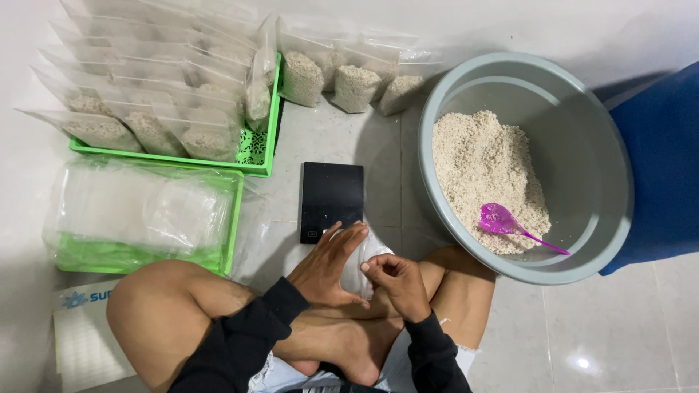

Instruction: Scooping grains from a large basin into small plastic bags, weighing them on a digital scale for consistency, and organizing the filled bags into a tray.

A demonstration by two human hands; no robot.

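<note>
Single head-worn view, steeply downward, close over crossed legs and tiled floor (641, 342).

The clear bag (360, 266) is mostly hidden behind the left hand (328, 266) and right hand (397, 280). At nine o'clock, a white sheet (84, 331) is cut off by the edge. At three o'clock, a blue thing (666, 167) is cut off too.

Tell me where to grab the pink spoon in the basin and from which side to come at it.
Grip the pink spoon by its thin handle, whose free end points to the lower right near the grey basin wall. Come from above on that side: the bowl end lies on the heap of pale grain, while the handle end looks clear of it.
</note>
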